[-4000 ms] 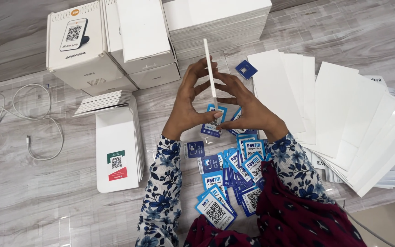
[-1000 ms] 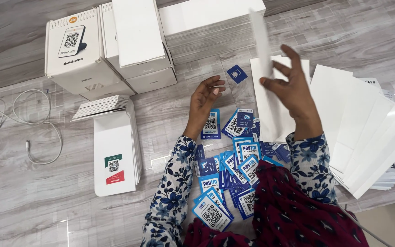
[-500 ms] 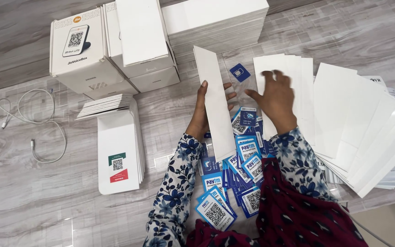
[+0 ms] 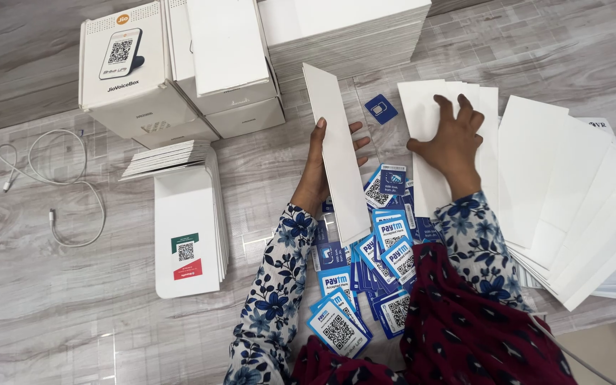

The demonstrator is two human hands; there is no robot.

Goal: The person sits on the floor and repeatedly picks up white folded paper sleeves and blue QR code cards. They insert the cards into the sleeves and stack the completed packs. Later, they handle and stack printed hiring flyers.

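My left hand (image 4: 320, 167) holds a long white envelope (image 4: 336, 153) upright on its edge, above the floor. My right hand (image 4: 449, 142) lies flat, fingers spread, on the left end of a fanned row of white envelopes (image 4: 565, 185). Between my arms lies a heap of small blue-and-white cards with square code patterns (image 4: 365, 271). One small dark-blue card (image 4: 381, 108) lies alone just beyond the heap.
A stack of white envelopes with a red-and-green sticker (image 4: 187, 239) lies to the left. White boxes (image 4: 180, 64) stand at the back, a flat white stack (image 4: 344, 28) beside them. A white cable (image 4: 58, 185) coils at far left on the grey wood floor.
My right hand passed the envelope to my left hand, then went down onto the fanned envelopes. My left hand rose from the cards and now holds the envelope.
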